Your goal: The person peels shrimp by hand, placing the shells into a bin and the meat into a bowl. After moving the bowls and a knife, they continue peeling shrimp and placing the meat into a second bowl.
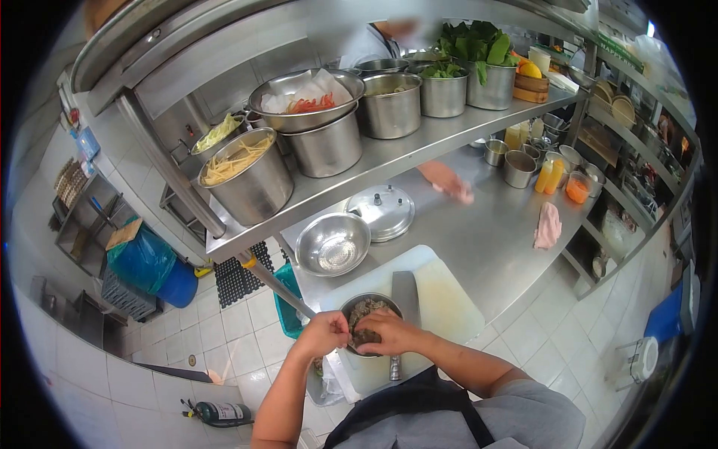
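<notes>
A small metal pot (363, 301) holds lumpy grey-brown food (367, 308) that I cannot identify; it rests on a white cutting board (452, 303). My left hand (327, 334) is closed in a pinch at the pot's left rim, and what its fingertips hold is too small to name. Reaching in from the right, my right hand (380, 331) has its fingers curled together over the food, their tips partly hidden. Beside the pot lies a cleaver (404, 290), its handle toward me and partly covered by my right wrist.
A metal bowl (333, 245) and a pot lid (381, 212) lie beyond the board. Pots of food line the raised shelf (396, 150). A co-worker's hand (447, 182) wipes or rests on the counter with a cloth. Sauce bottles (550, 174) and a pink cloth (548, 226) are at right.
</notes>
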Demonstrator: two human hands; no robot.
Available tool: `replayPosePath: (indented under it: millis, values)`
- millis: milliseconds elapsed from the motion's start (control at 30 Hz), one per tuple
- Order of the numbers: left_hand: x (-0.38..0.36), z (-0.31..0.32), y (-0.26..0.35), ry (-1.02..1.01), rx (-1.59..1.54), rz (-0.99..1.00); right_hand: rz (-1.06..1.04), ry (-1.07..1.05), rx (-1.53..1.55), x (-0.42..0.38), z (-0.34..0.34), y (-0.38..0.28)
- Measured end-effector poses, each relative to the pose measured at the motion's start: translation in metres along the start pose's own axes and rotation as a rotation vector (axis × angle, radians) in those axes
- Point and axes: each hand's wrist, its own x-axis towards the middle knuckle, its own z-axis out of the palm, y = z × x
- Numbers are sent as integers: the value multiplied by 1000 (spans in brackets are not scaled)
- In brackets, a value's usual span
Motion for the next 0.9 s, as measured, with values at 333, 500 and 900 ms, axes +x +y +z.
replayPosePath:
  millis: [333, 500, 900]
  values:
    - [-13, -18, 26, 125, -376, 199, 88, 87, 456, -1, 4, 9]
    - [5, 2, -25, 251, -319, 118, 394, -39, 497, -1, -33, 8]
    - [46, 51, -54, 298, 613, 214, 81, -66, -75, -13, -21, 31]
